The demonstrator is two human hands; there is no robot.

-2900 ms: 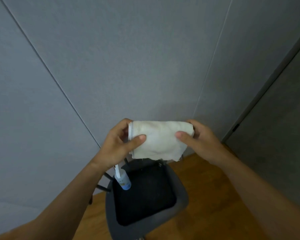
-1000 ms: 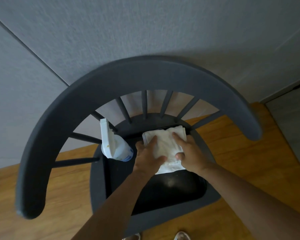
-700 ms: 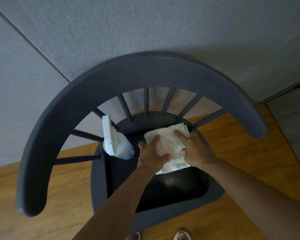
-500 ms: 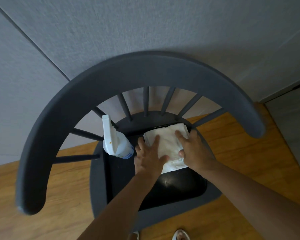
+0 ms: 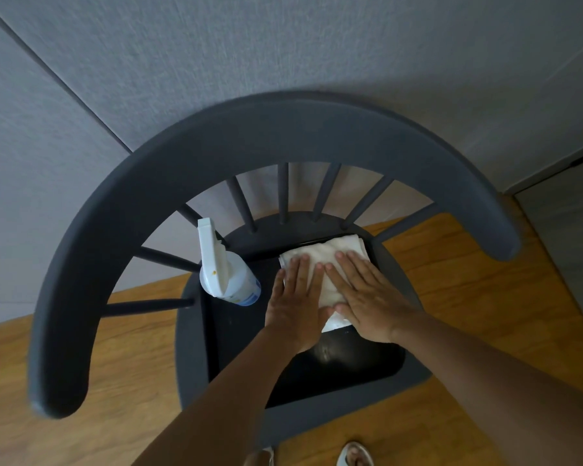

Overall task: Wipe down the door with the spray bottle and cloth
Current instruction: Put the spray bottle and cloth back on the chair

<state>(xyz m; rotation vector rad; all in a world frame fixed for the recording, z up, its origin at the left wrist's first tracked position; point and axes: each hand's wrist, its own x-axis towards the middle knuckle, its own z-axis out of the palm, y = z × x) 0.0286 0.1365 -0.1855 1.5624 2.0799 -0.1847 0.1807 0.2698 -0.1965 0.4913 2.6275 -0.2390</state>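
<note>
— Where's the cloth [image 5: 323,260] now?

— Down on the chair [image 5: 283,136] seat, toward the back, just in front of the spindles. A few seconds ago the person held it up in the air by its two ends, in front of the grey wall. Now it lies folded flat on the seat.

— And the hands?

— Both on top of it. The left hand [image 5: 295,304] is spread flat, fingers straight, pressing the near left part of the cloth. The right hand [image 5: 367,301] is the same, fingers laid out over the middle and right of it. Half a second ago the fingers were a bit more bent; they've flattened out since. Neither hand grips anything.

— The spray bottle [image 5: 226,274]?

— Standing on the seat just left of the cloth, near the left hand but not touching it. It hasn't moved over the last second.

— So what do you make of it?

— To me it looks like putting things away: cloth folded, smoothed down, bottle parked beside it. I'd guess the wiping is done, or at least paused. What may be the door edge [image 5: 552,169] shows to the right of the chair, and nobody's reaching for it.
</note>
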